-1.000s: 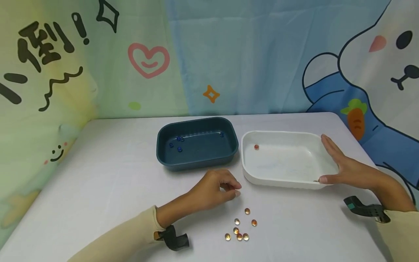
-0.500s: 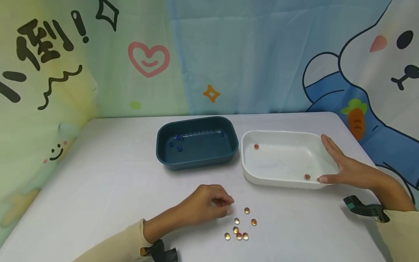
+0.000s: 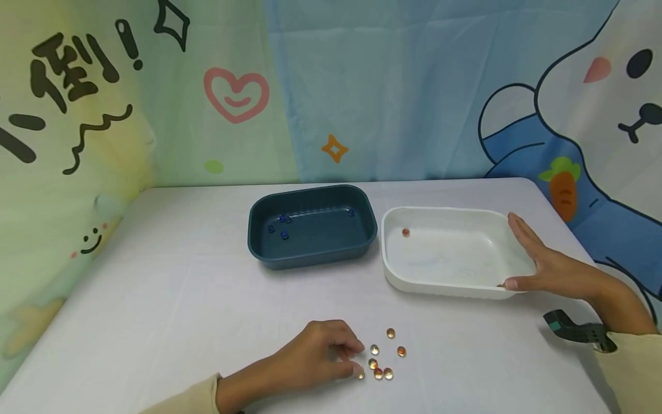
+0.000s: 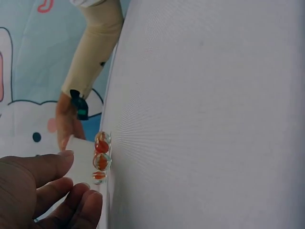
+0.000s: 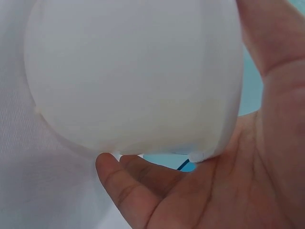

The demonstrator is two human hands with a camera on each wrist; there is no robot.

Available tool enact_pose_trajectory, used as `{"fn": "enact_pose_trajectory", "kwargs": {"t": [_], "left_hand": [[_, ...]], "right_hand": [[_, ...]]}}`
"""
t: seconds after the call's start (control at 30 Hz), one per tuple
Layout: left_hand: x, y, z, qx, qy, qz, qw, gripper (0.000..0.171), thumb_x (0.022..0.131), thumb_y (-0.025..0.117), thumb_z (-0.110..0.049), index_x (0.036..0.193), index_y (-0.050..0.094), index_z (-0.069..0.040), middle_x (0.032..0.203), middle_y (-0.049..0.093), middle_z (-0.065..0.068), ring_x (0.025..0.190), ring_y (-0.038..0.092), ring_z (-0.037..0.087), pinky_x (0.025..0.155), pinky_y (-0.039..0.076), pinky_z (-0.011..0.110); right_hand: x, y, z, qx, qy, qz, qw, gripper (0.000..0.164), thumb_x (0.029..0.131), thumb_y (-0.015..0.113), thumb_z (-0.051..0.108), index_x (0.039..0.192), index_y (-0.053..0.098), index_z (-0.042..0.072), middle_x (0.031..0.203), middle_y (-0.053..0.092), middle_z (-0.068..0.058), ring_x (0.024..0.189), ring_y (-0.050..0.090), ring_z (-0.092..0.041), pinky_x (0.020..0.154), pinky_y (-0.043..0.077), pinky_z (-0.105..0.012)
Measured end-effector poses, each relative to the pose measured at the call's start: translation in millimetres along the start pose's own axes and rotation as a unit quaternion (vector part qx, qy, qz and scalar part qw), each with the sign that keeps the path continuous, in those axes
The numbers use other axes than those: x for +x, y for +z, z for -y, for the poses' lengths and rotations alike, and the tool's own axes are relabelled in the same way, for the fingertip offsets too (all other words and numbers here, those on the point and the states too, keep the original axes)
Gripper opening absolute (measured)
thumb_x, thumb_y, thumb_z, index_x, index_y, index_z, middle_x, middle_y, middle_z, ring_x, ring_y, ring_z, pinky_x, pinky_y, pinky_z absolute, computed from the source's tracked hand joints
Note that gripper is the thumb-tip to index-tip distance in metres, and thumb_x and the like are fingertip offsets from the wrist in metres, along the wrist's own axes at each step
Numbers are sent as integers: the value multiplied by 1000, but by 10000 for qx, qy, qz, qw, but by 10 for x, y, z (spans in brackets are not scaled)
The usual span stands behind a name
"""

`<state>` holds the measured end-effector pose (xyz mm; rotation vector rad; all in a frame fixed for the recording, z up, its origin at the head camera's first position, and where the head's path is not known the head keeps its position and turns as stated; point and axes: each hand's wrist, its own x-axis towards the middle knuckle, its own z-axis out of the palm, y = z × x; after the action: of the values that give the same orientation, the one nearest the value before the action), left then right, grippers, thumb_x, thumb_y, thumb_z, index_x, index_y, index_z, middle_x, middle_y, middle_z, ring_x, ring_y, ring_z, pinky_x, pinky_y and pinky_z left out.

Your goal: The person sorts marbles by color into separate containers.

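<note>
Glass marbles with orange swirls [image 3: 388,374] lie in a loose group at the front of the white tabletop. My left hand [image 3: 326,356] is low beside them, thumb tip at the leftmost marble [image 3: 361,375], which it partly covers. In the left wrist view the thumb and fingers [image 4: 55,167] are apart, nothing seen between them. My right hand [image 3: 553,267] grips the right end of a white tray [image 3: 445,289], thumb on the front rim and fingers round the end. One reddish marble [image 3: 405,233] sits inside that tray; another shows by the thumb.
A dark blue tray [image 3: 315,261] with several blue marbles [image 3: 284,235] stands left of the white tray, near the table's back. A printed cloth [image 3: 372,86] hangs behind the table. The right wrist camera [image 3: 574,328] juts out over the tabletop.
My left hand has moved down and toward me, from in front of the trays to the marble group. A marble seen rolling in the white tray is now hidden. The right hand stays put.
</note>
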<state>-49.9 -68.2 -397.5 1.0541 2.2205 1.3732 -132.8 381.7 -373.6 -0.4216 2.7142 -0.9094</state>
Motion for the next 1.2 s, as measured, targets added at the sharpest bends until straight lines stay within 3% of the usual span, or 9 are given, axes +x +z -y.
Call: {"fn": "enact_pose_trajectory", "kwargs": {"t": [0.43,0.77,0.9,1.03,1.2], "left_hand": [[-22,97,27,50,146,-7,9999,24,80,80,-5,102,72,-2,93,65,-3,83,60,-2,74,51,17],[-12,149,34,357,88,26,9993,30,76,82,-4,105,73,-6,96,63,-8,84,56,-4,76,49,14],[-1,151,38,384,115,101,9991,22,79,79,0,99,75,-8,93,63,-10,82,55,-5,74,49,14],[17,149,61,311,187,123,9993,11,83,75,-1,90,75,-10,89,63,-12,82,56,-5,73,49,14],[19,137,79,230,211,141,9994,9,85,74,-3,91,77,-10,89,63,-12,87,57,-4,76,49,16]], "right_hand": [[-13,-16,21,-29,63,31,10000,123,78,77,28,149,-23,32,156,-30,-4,139,-16,-51,79,19,-81],[-1,-18,7,20,31,-21,10000,123,78,78,28,150,-22,32,157,-28,-2,140,-15,-49,80,19,-81],[-2,-12,8,46,48,-1,10000,123,78,78,28,151,-21,29,157,-28,-3,140,-15,-49,80,19,-81],[-1,-4,28,85,62,6,9999,123,78,78,29,150,-22,33,157,-28,-3,140,-16,-48,81,18,-82],[-2,-7,47,81,64,28,9999,123,78,77,30,148,-23,36,157,-29,-5,139,-16,-50,80,18,-82]]}}
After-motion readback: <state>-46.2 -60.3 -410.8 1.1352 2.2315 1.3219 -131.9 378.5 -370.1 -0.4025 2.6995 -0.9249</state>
